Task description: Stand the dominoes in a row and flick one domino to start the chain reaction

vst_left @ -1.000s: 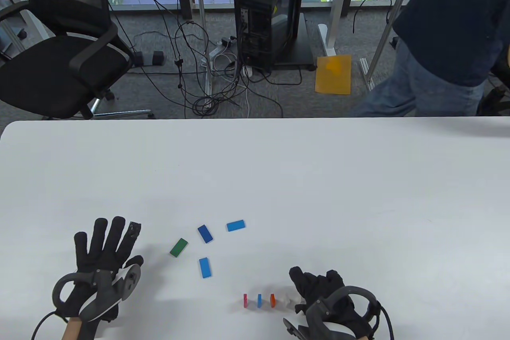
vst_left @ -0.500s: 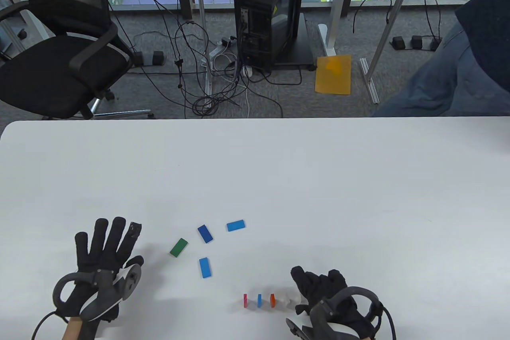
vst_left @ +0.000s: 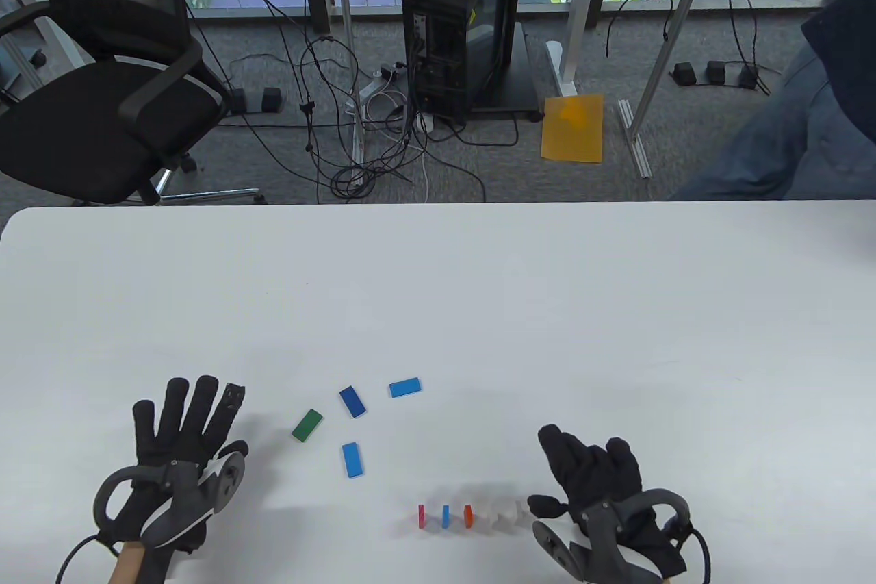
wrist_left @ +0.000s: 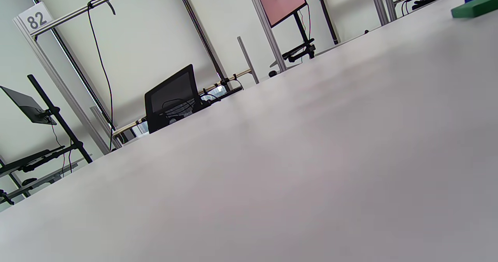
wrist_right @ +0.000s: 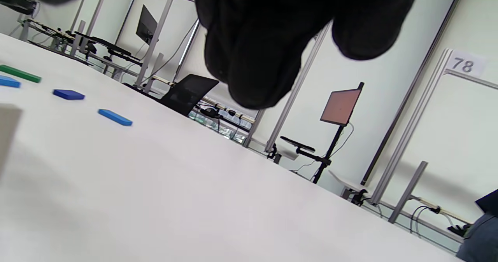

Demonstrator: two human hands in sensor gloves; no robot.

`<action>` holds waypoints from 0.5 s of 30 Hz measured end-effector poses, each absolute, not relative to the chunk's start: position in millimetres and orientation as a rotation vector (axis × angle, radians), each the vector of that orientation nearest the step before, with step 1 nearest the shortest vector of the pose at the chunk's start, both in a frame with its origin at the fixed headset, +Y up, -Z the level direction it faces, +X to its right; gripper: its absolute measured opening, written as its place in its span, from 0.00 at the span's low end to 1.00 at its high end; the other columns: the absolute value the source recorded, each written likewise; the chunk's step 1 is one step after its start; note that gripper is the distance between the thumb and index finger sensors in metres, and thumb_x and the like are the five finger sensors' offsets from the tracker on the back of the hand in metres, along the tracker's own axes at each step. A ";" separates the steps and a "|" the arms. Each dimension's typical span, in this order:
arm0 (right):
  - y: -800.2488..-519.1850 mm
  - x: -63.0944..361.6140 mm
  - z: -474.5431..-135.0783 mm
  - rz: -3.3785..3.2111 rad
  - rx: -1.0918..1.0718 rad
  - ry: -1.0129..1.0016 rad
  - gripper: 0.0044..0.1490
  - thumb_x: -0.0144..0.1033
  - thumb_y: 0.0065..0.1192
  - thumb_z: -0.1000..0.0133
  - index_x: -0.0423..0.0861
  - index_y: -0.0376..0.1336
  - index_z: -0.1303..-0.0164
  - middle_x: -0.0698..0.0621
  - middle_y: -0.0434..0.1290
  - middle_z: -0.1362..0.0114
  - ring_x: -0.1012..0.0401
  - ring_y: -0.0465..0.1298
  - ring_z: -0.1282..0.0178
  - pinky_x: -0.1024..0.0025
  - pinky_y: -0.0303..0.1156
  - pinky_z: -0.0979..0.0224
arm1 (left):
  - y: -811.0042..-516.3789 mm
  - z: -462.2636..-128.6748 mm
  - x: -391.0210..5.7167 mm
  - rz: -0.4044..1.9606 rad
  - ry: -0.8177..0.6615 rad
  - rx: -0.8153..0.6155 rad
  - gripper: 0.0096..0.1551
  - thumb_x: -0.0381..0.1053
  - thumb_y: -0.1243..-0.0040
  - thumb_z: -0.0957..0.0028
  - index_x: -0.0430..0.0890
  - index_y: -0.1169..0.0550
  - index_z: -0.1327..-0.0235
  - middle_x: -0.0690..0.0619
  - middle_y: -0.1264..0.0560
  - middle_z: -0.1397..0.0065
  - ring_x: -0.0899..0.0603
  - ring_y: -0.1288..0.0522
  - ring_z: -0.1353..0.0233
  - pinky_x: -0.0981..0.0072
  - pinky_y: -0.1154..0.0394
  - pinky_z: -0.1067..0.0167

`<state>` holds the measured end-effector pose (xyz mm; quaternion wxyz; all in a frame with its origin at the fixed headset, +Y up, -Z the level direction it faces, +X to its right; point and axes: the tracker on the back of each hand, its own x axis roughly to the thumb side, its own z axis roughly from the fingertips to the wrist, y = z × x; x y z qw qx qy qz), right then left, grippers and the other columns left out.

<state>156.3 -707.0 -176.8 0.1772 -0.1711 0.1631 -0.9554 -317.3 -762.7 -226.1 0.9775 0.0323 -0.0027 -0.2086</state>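
Observation:
A row of standing dominoes runs along the table's near edge: red [vst_left: 421,515], blue [vst_left: 445,515], orange [vst_left: 469,515], then white ones [vst_left: 508,514]. My right hand [vst_left: 585,471] lies just right of the row, fingers relaxed, holding nothing. Its thumb points at the last white domino; contact cannot be told. My left hand [vst_left: 185,430] rests flat on the table at the left, fingers spread. Lying flat between the hands are a green domino [vst_left: 306,424], a dark blue one [vst_left: 352,401] and two light blue ones [vst_left: 404,387] [vst_left: 352,459]. In the right wrist view my gloved fingers [wrist_right: 256,60] hang over the table.
The white table [vst_left: 479,296] stretches far back. Beyond its far edge are an office chair [vst_left: 102,111], a computer tower [vst_left: 465,22], floor cables and a person's leg [vst_left: 787,153] at the right. The green domino [wrist_left: 474,8] shows in the left wrist view's top right.
My right hand has let go of the white domino and drawn back to the right, uncovering more white dominoes. The left hand stayed put. The person behind the table moved right.

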 end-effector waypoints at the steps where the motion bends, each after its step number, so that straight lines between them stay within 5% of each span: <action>1: -705.8 159.9 -178.9 -2.701 -0.451 0.477 0.61 0.66 0.47 0.58 0.37 0.52 0.21 0.47 0.71 0.25 0.56 0.81 0.37 0.42 0.68 0.33 | -762.6 -226.1 -317.4 -0.414 -0.005 0.063 0.43 0.72 0.85 0.53 0.63 0.67 0.22 0.59 0.53 0.08 0.39 0.56 0.10 0.33 0.57 0.20; 12: -723.4 209.6 -220.4 -2.810 -0.030 0.405 0.65 0.68 0.38 0.59 0.37 0.46 0.17 0.36 0.62 0.18 0.40 0.73 0.25 0.32 0.62 0.30 | -763.2 -226.5 -318.6 -0.407 -0.008 0.064 0.43 0.72 0.86 0.53 0.63 0.67 0.22 0.59 0.53 0.08 0.39 0.56 0.10 0.33 0.57 0.20; 15: -740.7 219.7 -226.9 -2.819 -0.003 0.398 0.66 0.68 0.36 0.58 0.37 0.39 0.16 0.29 0.48 0.15 0.32 0.64 0.21 0.28 0.57 0.29 | -763.4 -226.6 -318.7 -0.408 -0.009 0.065 0.43 0.72 0.86 0.53 0.63 0.67 0.22 0.59 0.53 0.08 0.39 0.56 0.10 0.33 0.57 0.20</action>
